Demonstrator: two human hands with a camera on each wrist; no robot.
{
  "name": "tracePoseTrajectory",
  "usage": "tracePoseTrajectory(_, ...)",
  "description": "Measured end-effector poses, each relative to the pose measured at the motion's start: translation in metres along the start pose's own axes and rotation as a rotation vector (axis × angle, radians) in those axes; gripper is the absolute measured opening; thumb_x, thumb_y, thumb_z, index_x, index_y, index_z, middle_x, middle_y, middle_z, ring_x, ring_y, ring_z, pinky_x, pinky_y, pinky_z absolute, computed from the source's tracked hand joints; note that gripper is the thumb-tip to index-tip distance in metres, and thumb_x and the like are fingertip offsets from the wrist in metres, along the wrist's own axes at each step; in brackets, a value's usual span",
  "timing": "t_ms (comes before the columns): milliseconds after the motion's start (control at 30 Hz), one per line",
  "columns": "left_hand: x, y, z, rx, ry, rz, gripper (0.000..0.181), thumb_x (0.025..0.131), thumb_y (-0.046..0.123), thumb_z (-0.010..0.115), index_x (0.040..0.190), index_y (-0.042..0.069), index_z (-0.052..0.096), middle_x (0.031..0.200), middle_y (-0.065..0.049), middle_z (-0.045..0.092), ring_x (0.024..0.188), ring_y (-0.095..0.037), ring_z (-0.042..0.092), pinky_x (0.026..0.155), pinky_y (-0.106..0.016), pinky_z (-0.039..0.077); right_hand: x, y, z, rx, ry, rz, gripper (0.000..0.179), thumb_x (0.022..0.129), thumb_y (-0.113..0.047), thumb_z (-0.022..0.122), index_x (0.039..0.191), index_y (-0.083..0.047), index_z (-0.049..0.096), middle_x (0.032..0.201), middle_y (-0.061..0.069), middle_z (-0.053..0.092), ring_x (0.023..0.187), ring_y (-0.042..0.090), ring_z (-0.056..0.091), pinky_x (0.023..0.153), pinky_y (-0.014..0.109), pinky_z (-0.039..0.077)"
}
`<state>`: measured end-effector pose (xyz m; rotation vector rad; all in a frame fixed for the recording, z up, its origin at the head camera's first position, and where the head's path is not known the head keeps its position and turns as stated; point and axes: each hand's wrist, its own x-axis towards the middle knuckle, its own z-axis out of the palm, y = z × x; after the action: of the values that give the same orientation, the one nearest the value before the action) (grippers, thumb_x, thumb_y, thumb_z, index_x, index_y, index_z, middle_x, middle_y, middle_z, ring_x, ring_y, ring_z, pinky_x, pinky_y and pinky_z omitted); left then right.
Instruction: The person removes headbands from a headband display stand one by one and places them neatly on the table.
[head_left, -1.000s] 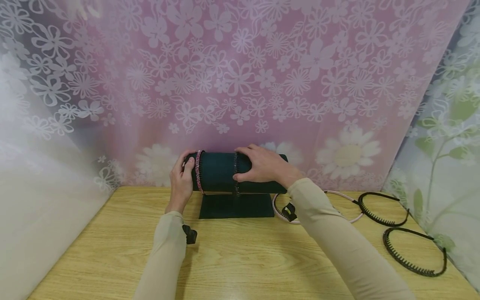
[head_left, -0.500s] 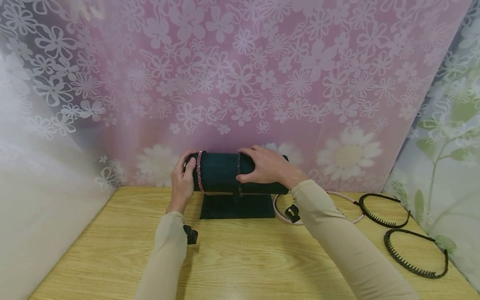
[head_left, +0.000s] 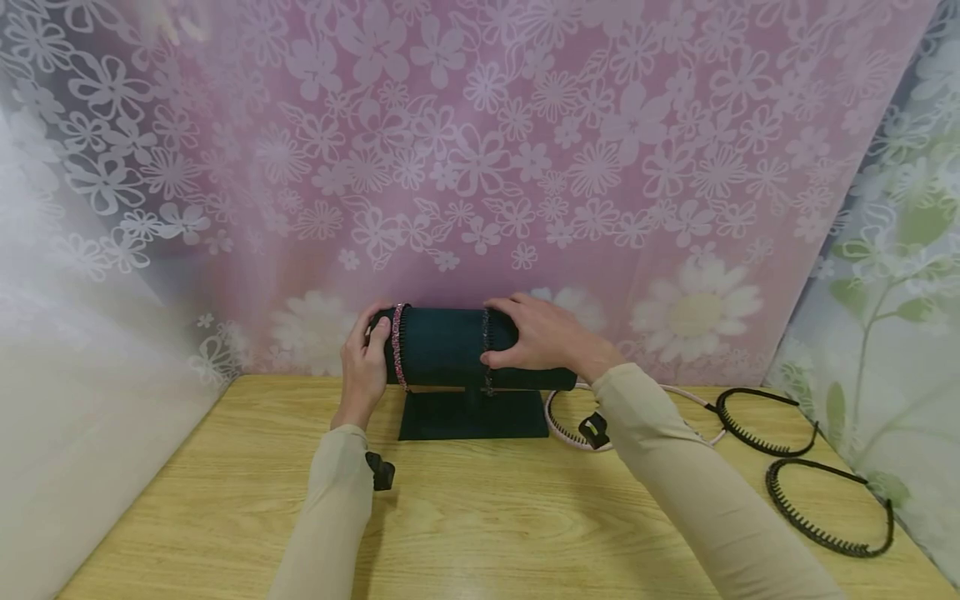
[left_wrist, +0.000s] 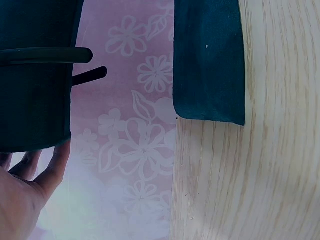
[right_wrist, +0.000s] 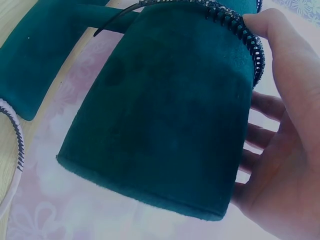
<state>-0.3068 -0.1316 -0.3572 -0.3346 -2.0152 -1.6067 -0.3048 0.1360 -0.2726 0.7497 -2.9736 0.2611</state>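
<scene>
A dark green velvet headband display stand (head_left: 441, 346), a horizontal roll on a flat base, stands on the table. My left hand (head_left: 362, 367) grips the roll's left end, the thumb in front and fingers behind. Close by that thumb, a pink glittery headband (head_left: 398, 346) sits around the roll. Right of centre, a dark glittery toothed headband (head_left: 487, 329) goes over the roll; my right hand (head_left: 547, 336) holds it with the thumb at its front and fingers reaching behind. In the right wrist view, the thumb touches the dark headband (right_wrist: 232, 20). Headband ends (left_wrist: 90, 76) protrude below the roll in the left wrist view.
On the wooden table (head_left: 465, 517), a light pink headband (head_left: 555, 425) lies partly behind the right forearm. Two black toothed headbands lie at the right, one farther back (head_left: 757, 443) and one nearer (head_left: 813, 533). A flowered pink curtain (head_left: 480, 167) hangs behind the stand.
The right hand has slid the dark glittery headband a little to the right along the roll. The left hand and the pink headband stay in place.
</scene>
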Motion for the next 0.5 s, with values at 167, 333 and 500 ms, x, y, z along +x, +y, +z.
tracePoseTrajectory(167,0.0004,-0.0008,0.0001,0.002,0.007,0.002,0.038,0.109,0.026,0.046,0.141,0.010,0.060,0.142,-0.013,0.061,0.118,-0.033,0.061,0.103,-0.051,0.045,-0.0027,0.0035,-0.0009,0.001,0.002,-0.004,0.092,0.086,-0.065,0.069,0.159,-0.020,0.038,0.158,0.015,0.044,0.141,0.038,0.048,0.113,0.060,0.040)
tracePoseTrajectory(333,0.0007,-0.0038,0.0007,-0.006,0.004,0.004,0.039,0.109,0.027,0.045,0.140,0.009,0.060,0.142,-0.012,0.061,0.118,-0.033,0.061,0.102,-0.051,0.045,-0.0057,0.0063,-0.0018,0.002,0.007,-0.010,0.091,0.086,-0.064,0.069,0.159,-0.019,0.038,0.159,0.015,0.043,0.142,0.039,0.047,0.113,0.060,0.039)
tracePoseTrajectory(500,0.0013,-0.0048,0.0009,-0.008,0.000,-0.001,0.039,0.110,0.029,0.045,0.141,0.010,0.059,0.141,-0.011,0.061,0.117,-0.032,0.060,0.102,-0.050,0.045,-0.0081,0.0099,-0.0024,0.005,0.009,-0.005,0.092,0.085,-0.065,0.070,0.159,-0.019,0.039,0.160,0.014,0.042,0.143,0.039,0.046,0.115,0.060,0.038)
